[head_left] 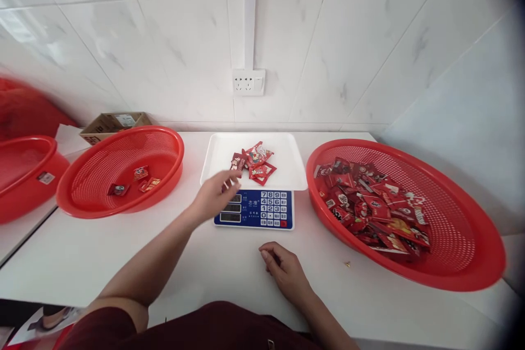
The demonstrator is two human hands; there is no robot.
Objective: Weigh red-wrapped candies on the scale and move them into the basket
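Note:
My left hand (216, 192) hovers over the near left edge of a digital scale's white tray (287, 156), thumb and fingers apart, with nothing visibly held. Just beyond its fingertips lies a small pile of red snack packets (257, 159) on the tray. Below the hand shows the scale's blue keypad panel (251, 200), its left displays partly covered by the hand. My right hand (285, 270) rests on the white table in front of the scale, fingers loosely curled in, and nothing shows in it.
At right stands a large red basket (463, 219) with many red packets. On the left, another red basket (102, 158) holds several packets. A further red basket (28, 175), a cardboard box (112, 123) and a wall socket (249, 82) are around. A tiny gold-coloured bit (347, 264) lies on the table.

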